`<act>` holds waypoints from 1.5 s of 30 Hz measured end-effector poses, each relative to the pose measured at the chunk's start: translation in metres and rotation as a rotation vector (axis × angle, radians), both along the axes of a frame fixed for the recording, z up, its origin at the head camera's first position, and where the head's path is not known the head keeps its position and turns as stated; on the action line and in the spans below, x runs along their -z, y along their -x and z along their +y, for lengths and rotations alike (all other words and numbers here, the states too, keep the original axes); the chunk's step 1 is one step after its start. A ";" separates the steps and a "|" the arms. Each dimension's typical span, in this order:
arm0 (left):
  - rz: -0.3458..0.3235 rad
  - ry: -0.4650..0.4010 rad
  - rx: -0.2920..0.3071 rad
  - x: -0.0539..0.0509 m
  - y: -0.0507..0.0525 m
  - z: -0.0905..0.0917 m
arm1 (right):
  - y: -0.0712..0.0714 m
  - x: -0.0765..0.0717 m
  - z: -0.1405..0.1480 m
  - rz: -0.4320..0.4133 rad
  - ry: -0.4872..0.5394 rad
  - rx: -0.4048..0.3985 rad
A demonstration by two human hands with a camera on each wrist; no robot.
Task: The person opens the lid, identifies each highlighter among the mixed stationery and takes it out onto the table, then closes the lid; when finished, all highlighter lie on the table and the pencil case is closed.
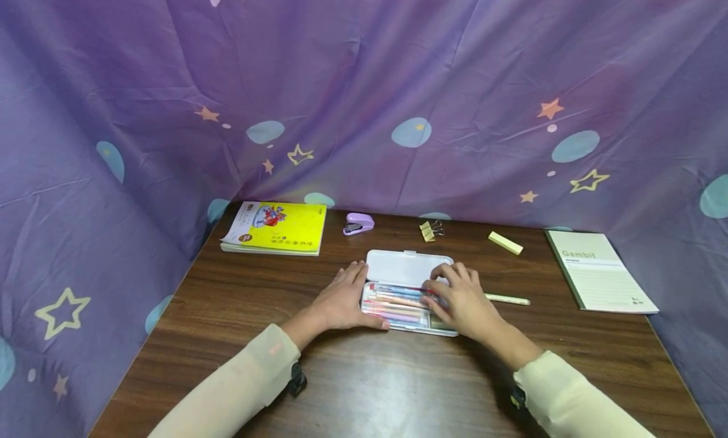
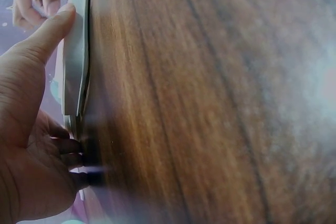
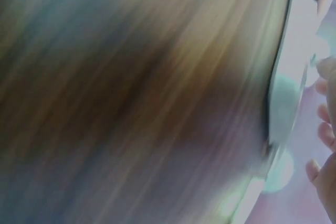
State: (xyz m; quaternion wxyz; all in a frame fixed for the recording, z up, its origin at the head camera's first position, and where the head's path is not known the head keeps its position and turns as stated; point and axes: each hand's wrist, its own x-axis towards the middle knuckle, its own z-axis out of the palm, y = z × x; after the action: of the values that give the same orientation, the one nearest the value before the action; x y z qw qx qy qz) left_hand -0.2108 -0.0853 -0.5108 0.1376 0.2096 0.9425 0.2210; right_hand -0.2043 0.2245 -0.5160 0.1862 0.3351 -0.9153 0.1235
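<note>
A white pencil case (image 1: 398, 267) of pens (image 1: 395, 304) lies open on the bench (image 1: 364, 387). The left hand (image 1: 341, 299), fingers extended, touches its left end; the right hand (image 1: 463, 302) bends over the other, any grip unclear. Beyond sits a lilac stapler (image 1: 359, 223).

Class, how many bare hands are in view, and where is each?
2: the left hand is at the left end of the open, white, rectangular pencil case; the right hand is over its right side.

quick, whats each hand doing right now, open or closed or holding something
Left hand: open, touching the left end of the pencil case.
Right hand: over the pencil case's right part; cannot tell whether it holds anything.
</note>
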 end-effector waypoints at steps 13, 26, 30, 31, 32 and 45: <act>0.001 -0.011 0.004 0.000 -0.001 0.001 | 0.003 0.001 -0.039 0.077 -0.028 -0.108; 0.012 -0.021 0.009 -0.002 0.001 0.001 | 0.005 0.001 -0.048 0.103 -0.068 -0.094; 0.010 -0.016 0.011 -0.001 0.001 0.000 | 0.006 0.000 -0.048 0.149 -0.097 -0.095; 0.008 -0.017 0.011 -0.001 0.001 0.000 | 0.006 0.000 -0.048 0.159 -0.104 -0.097; 0.007 -0.017 0.010 -0.001 0.001 0.000 | 0.006 0.000 -0.047 0.166 -0.109 -0.100; -0.003 -0.028 0.004 0.000 0.000 0.000 | 0.013 -0.001 -0.025 0.274 -0.072 -0.136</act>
State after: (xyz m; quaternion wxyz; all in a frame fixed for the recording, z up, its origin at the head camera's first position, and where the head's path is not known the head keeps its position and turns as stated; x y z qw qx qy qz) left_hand -0.2111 -0.0851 -0.5108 0.1366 0.2132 0.9386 0.2344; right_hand -0.2175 0.1997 -0.5146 0.2883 0.4165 -0.8604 0.0561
